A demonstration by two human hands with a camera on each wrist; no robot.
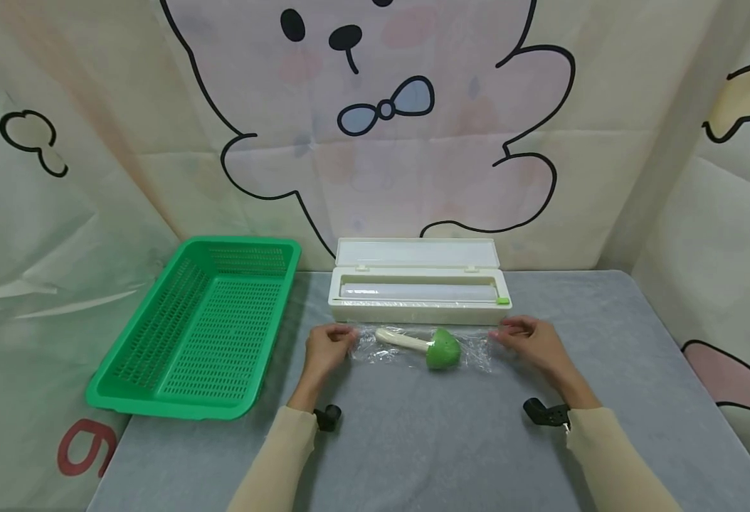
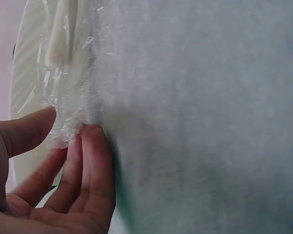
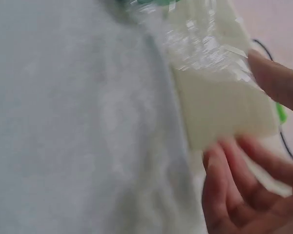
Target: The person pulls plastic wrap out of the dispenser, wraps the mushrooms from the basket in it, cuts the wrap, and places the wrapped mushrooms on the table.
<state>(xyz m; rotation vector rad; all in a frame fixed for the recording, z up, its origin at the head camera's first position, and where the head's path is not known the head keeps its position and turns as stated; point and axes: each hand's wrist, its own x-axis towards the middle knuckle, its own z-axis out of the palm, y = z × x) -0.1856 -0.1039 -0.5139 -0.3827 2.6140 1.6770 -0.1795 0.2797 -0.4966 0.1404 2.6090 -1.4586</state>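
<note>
Pinching the cling film [image 1: 420, 348] at both ends, I judge it feather-light, limp and clingy, best held by its edges. It lies on the grey table [image 1: 413, 441] over a green toy [image 1: 442, 348], before the dispenser box [image 1: 416, 284]. My left hand [image 1: 326, 350] and right hand [image 1: 531, 341] each nip a film edge between thumb and nearly closed fingers.
</note>
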